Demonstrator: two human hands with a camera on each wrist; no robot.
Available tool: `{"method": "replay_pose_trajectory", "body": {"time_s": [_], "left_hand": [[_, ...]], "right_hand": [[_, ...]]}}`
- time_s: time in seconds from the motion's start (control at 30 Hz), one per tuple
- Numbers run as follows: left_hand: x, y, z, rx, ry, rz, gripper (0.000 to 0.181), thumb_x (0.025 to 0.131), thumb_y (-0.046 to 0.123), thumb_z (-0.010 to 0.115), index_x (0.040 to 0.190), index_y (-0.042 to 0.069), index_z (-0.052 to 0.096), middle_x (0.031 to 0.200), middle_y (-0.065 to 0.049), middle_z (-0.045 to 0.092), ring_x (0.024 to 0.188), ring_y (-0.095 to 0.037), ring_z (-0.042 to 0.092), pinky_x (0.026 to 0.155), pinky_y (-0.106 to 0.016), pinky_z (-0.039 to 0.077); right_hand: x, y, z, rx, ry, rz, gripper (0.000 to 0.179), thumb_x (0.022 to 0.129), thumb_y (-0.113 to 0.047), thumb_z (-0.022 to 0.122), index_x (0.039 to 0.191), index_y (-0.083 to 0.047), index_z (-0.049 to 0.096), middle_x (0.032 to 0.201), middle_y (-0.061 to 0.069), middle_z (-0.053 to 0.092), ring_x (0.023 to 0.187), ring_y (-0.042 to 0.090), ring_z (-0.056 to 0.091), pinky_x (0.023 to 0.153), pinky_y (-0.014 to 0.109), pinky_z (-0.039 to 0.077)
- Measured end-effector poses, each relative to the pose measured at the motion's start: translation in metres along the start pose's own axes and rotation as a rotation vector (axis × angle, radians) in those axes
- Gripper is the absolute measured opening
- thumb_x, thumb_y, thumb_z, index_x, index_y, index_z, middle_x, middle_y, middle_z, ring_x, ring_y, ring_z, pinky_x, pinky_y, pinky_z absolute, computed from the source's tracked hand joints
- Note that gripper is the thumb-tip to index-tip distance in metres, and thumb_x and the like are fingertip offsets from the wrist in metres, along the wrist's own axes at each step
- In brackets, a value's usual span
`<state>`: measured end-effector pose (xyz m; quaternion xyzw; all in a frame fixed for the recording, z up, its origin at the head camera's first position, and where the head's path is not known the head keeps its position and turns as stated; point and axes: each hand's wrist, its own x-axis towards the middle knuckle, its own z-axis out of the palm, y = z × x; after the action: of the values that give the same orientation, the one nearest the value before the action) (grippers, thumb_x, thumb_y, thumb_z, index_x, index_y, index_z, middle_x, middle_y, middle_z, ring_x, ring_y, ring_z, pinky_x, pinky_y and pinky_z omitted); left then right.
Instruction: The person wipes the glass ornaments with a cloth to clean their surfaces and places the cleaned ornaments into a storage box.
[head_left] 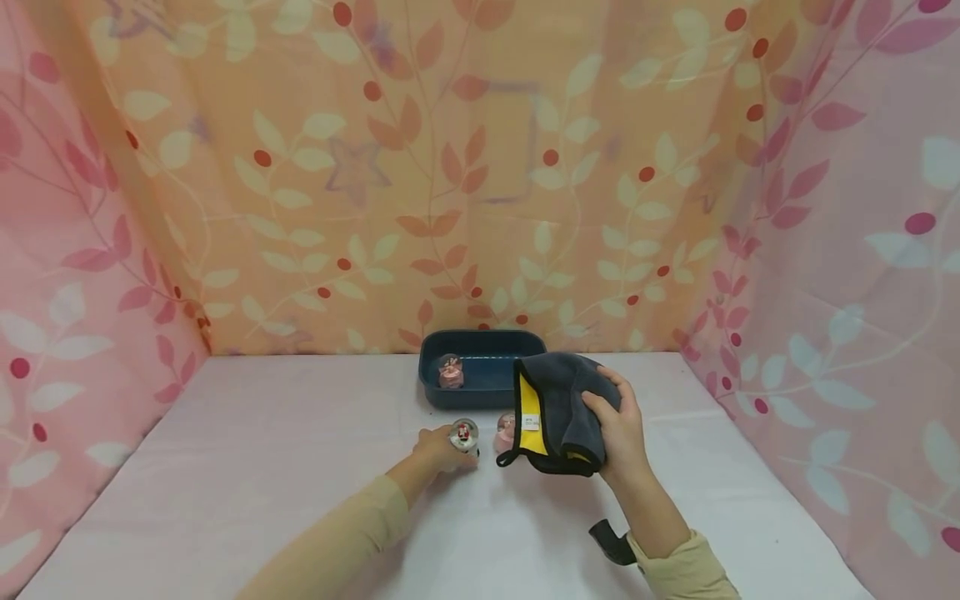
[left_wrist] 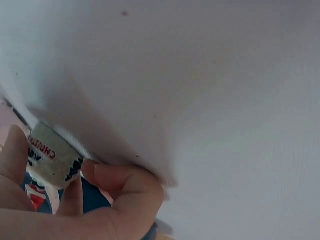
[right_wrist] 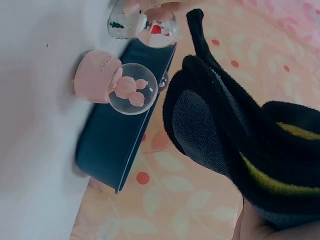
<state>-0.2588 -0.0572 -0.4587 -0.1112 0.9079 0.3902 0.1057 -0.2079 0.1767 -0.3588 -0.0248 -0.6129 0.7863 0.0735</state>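
Observation:
My left hand grips a small snow globe with a red figure in its clear dome. Its white base carries red lettering and dark green trees, seen between the fingers in the left wrist view. With my right hand I hold a folded dark grey cloth, yellow inside, with black edging and a hanging loop. Between the two hands a pink snow globe stands on the table, its dome over a pink figure; the cloth partly covers it in the head view.
Behind the hands stands a dark blue rectangular tray with another pink snow globe at its left end. A white cloth covers the table. Leaf-patterned curtains enclose the back and sides. A black strap hangs by the right wrist.

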Motion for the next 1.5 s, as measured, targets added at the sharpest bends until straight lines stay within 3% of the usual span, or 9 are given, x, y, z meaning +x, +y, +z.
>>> {"method": "replay_pose_trajectory", "body": {"time_s": [0.23, 0.47, 0.6, 0.83, 1.1, 1.33, 1.5], "left_hand": [[-0.003, -0.002, 0.004, -0.042, 0.056, -0.025, 0.068, 0.07, 0.026, 0.088, 0.126, 0.003, 0.06, 0.109, -0.02, 0.049, 0.102, -0.037, 0.049, 0.091, -0.05, 0.042], [-0.015, -0.001, 0.001, -0.258, 0.049, -0.028, 0.06, 0.077, 0.015, 0.082, 0.126, -0.006, 0.054, 0.115, -0.022, 0.058, 0.109, -0.038, 0.052, 0.096, -0.052, 0.041], [-0.02, 0.001, -0.004, -0.318, 0.015, 0.027, 0.054, 0.079, 0.013, 0.079, 0.122, -0.009, 0.055, 0.113, -0.02, 0.062, 0.106, -0.033, 0.058, 0.095, -0.05, 0.044], [-0.033, 0.007, -0.021, -0.317, -0.039, 0.142, 0.051, 0.078, 0.019, 0.08, 0.117, -0.007, 0.059, 0.113, -0.018, 0.063, 0.105, -0.032, 0.057, 0.096, -0.052, 0.043], [-0.062, 0.02, -0.041, -0.44, -0.046, 0.248, 0.051, 0.082, 0.024, 0.078, 0.121, -0.002, 0.059, 0.119, -0.017, 0.058, 0.108, -0.033, 0.053, 0.09, -0.052, 0.045], [-0.085, 0.032, -0.055, -0.449, -0.018, 0.357, 0.047, 0.083, 0.029, 0.077, 0.119, 0.003, 0.06, 0.107, -0.008, 0.062, 0.097, -0.025, 0.055, 0.083, -0.045, 0.05], [-0.098, 0.04, -0.06, -0.445, -0.009, 0.407, 0.046, 0.086, 0.026, 0.074, 0.121, 0.001, 0.059, 0.102, -0.008, 0.062, 0.09, -0.023, 0.056, 0.078, -0.038, 0.052]], "right_hand": [[0.0, 0.002, 0.001, 0.003, 0.011, -0.005, 0.042, 0.098, -0.006, 0.049, 0.137, -0.014, 0.037, 0.14, 0.007, 0.039, 0.117, 0.023, 0.047, 0.088, 0.025, 0.049], [0.0, 0.003, 0.0, -0.006, 0.011, -0.011, 0.043, 0.098, -0.007, 0.049, 0.138, -0.014, 0.036, 0.141, 0.009, 0.037, 0.118, 0.024, 0.046, 0.087, 0.025, 0.05], [0.001, 0.003, 0.0, -0.008, 0.015, 0.0, 0.043, 0.098, -0.006, 0.049, 0.138, -0.014, 0.036, 0.141, 0.008, 0.038, 0.118, 0.023, 0.046, 0.088, 0.024, 0.05], [0.003, 0.004, 0.003, -0.01, 0.008, 0.005, 0.043, 0.098, -0.007, 0.049, 0.139, -0.015, 0.036, 0.142, 0.008, 0.038, 0.118, 0.024, 0.047, 0.088, 0.025, 0.05], [0.003, 0.005, 0.005, -0.02, -0.02, -0.01, 0.047, 0.099, -0.007, 0.048, 0.143, -0.016, 0.034, 0.144, 0.006, 0.036, 0.12, 0.023, 0.045, 0.088, 0.024, 0.049], [-0.001, 0.003, 0.013, -0.047, -0.071, -0.115, 0.05, 0.099, -0.006, 0.048, 0.146, -0.014, 0.033, 0.145, 0.007, 0.034, 0.119, 0.025, 0.046, 0.088, 0.023, 0.049], [-0.007, 0.004, 0.023, -0.132, -0.112, -0.3, 0.051, 0.096, -0.001, 0.051, 0.144, -0.005, 0.036, 0.144, 0.012, 0.034, 0.112, 0.021, 0.05, 0.083, 0.022, 0.049]]}}
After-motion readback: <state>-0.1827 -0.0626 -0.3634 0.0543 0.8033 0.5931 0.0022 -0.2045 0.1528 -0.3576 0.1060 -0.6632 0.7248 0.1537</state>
